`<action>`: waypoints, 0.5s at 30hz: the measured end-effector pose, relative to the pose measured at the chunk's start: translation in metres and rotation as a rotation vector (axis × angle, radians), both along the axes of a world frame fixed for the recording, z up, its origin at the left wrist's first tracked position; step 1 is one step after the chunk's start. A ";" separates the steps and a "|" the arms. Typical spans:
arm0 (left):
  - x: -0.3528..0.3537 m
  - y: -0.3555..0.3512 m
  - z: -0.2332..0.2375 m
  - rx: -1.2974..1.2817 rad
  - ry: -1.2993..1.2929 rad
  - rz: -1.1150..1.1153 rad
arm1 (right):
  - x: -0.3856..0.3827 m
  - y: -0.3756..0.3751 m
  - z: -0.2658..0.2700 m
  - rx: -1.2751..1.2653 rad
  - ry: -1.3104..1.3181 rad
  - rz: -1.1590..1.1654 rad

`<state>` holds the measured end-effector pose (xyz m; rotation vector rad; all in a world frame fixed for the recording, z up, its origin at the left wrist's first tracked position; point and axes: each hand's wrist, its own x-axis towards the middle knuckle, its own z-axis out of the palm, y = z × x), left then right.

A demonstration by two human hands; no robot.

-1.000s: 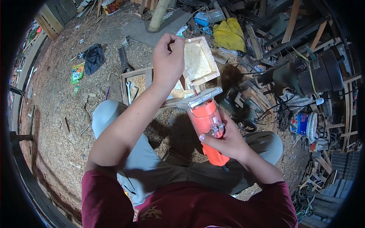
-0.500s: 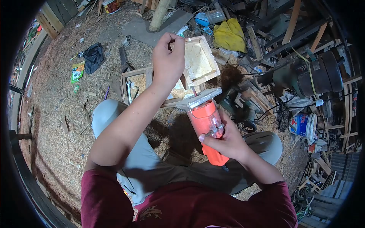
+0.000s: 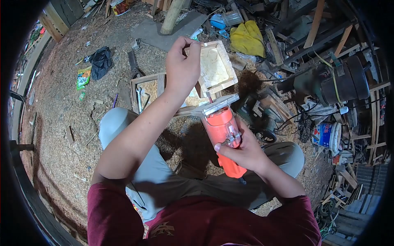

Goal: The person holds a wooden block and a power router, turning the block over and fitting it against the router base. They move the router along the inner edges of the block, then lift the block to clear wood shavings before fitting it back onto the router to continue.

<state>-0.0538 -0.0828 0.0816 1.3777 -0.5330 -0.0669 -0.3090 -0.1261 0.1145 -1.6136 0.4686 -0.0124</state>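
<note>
The left hand (image 3: 182, 67) grips the small wooden frame (image 3: 214, 66) up in the air; the right hand (image 3: 242, 153) clasps the orange trimmer (image 3: 221, 133), bit just beside it, which could snatch fingers

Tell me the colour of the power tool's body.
The power tool is orange, clearest in the head view.

- Sawdust floor (image 3: 61, 135) strewn with shavings and wood offcuts, in hard light with dark shadows.
- Far left: a black cloth (image 3: 100, 61) and a green packet (image 3: 83, 77).
- Far middle: a wooden post (image 3: 172, 16).
- Far right: a yellow cloth (image 3: 246, 37) among stacked timber.
- Right: a dark green machine (image 3: 332, 82), tangled cables and a white bucket (image 3: 328, 134).
</note>
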 end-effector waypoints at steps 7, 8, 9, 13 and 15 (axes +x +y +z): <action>0.001 -0.002 -0.003 -0.021 0.004 -0.011 | 0.000 0.000 0.000 0.015 0.012 -0.003; 0.001 -0.002 -0.003 -0.018 0.009 -0.012 | 0.000 0.000 0.001 0.009 0.010 -0.001; 0.001 -0.002 -0.002 -0.015 0.013 -0.013 | 0.000 0.000 0.001 0.005 0.008 0.000; -0.001 0.000 0.001 0.020 0.028 -0.006 | 0.001 0.002 0.003 0.018 0.023 -0.020; -0.002 0.002 0.003 0.034 0.066 -0.006 | 0.000 0.001 0.002 0.005 0.020 -0.014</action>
